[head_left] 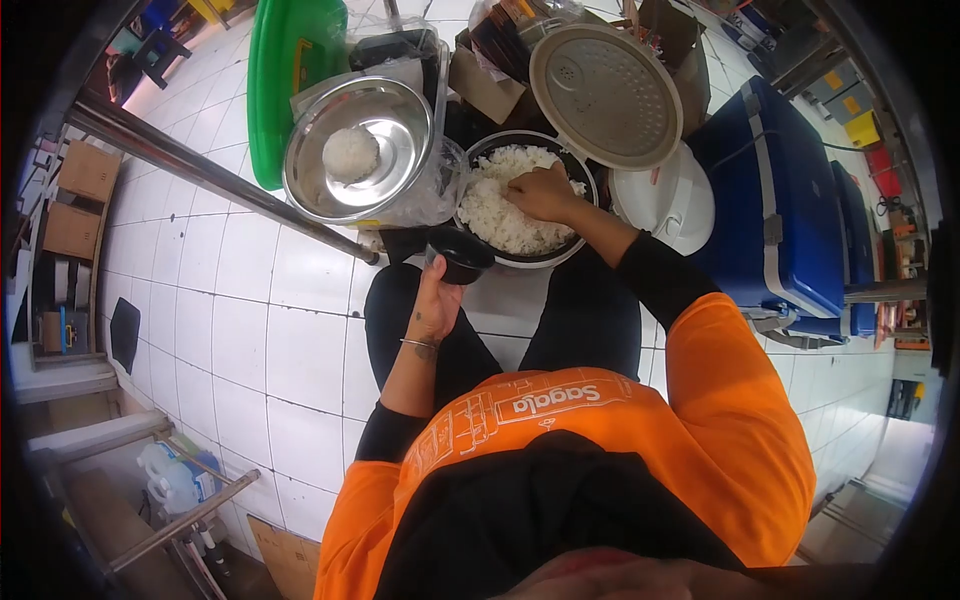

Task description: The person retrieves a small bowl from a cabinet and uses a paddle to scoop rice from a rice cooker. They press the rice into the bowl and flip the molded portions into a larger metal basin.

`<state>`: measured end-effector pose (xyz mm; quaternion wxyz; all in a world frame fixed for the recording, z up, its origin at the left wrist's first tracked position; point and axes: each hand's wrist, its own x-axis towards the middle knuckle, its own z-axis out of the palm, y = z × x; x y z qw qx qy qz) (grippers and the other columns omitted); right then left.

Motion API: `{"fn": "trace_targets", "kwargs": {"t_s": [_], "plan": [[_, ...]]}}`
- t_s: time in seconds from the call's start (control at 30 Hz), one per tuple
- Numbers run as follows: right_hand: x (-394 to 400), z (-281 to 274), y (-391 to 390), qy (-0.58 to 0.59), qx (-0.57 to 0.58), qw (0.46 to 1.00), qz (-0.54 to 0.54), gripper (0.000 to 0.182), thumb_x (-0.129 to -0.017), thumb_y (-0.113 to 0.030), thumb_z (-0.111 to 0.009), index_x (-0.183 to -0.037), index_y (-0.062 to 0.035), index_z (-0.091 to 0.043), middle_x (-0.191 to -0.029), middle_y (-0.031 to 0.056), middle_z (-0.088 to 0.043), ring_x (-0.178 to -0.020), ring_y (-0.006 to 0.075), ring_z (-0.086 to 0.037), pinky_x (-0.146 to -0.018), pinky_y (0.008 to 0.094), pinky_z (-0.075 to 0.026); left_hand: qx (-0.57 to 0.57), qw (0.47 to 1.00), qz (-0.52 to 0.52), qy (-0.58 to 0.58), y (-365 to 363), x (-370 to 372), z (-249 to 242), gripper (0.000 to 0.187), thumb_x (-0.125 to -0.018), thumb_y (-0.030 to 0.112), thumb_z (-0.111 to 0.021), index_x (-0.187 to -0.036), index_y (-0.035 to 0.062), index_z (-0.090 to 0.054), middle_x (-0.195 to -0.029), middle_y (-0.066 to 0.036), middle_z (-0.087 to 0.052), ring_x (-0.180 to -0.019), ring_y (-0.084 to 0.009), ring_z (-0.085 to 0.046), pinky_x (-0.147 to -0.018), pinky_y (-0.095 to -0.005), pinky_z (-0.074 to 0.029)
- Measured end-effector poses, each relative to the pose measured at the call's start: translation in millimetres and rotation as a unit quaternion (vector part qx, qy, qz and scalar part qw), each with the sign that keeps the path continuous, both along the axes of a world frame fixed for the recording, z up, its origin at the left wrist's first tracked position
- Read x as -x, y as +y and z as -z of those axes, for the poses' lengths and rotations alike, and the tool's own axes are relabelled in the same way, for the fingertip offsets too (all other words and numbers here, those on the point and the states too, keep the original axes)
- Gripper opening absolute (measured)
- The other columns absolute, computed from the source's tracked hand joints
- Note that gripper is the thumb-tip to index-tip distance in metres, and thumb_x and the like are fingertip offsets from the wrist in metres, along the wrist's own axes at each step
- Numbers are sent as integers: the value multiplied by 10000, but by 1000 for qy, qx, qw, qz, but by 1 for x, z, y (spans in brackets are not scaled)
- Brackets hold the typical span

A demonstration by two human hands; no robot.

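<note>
White rice (500, 205) fills a round cooker pot (592, 190) whose pale lid (606, 95) stands raised behind it. My right hand (545, 193) reaches into the rice from the right, fingers curled down; what the fingertips hold is hidden. My left hand (438, 302) grips a small black bowl (460, 256) just in front of the pot, tilted, its inside dark. Left of the pot, a steel bowl (400, 180) contains one rounded mound of rice (350, 154).
A green tray (275, 95) stands upright behind the steel bowl. Clear plastic (435, 195) lies between bowl and pot. To the right are a white rounded lid (675, 205) and a blue cooler box (770, 200). A metal bar (215, 170) runs along the left.
</note>
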<state>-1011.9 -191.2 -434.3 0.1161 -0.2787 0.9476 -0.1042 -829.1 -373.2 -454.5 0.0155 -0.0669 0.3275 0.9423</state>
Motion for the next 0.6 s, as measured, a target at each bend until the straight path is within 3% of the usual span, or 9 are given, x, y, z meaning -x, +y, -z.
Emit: {"fn": "trace_targets", "kwargs": {"t_s": [0.1, 0.3, 0.53, 0.6], "plan": [[2, -2, 7, -24, -11, 999, -19, 371, -852, -384, -440, -917, -158, -726, -881, 81, -697, -886, 283, -636, -900, 458, -293, 43, 999, 1, 0, -1, 1, 0, 600, -896, 454, -552, -1323, 57, -409, -1292, -101, -521, -1213, -233, -493, -1060, -398, -354], [9, -4, 16, -80, -48, 995, -23, 400, -835, -399, -430, -948, -149, -721, -910, 97, -694, -900, 293, -628, -878, 474, -294, 19, 1000, 0, 8, -2, -1, -2, 614, -891, 467, -558, -1331, 71, -396, -1300, -108, -510, -1213, -246, -494, -1060, -412, -357], [23, 0, 37, -109, 55, 992, 19, 445, -830, -463, -443, -943, -119, -701, -981, 109, -683, -940, 297, -621, -872, 496, -324, 24, 1000, -12, -3, 1, -3, -2, 631, -883, 471, -572, -1327, 61, -391, -1281, -108, -516, -1197, -235, -506, -1042, -422, -377], [25, -7, 46, -112, 79, 990, 36, 447, -837, -465, -442, -942, -112, -696, -977, 110, -682, -921, 300, -626, -851, 488, -358, 191, 980, -47, -27, 5, 0, -8, 650, -875, 470, -592, -1318, 39, -390, -1260, -115, -520, -1165, -244, -526, -994, -428, -423]]}}
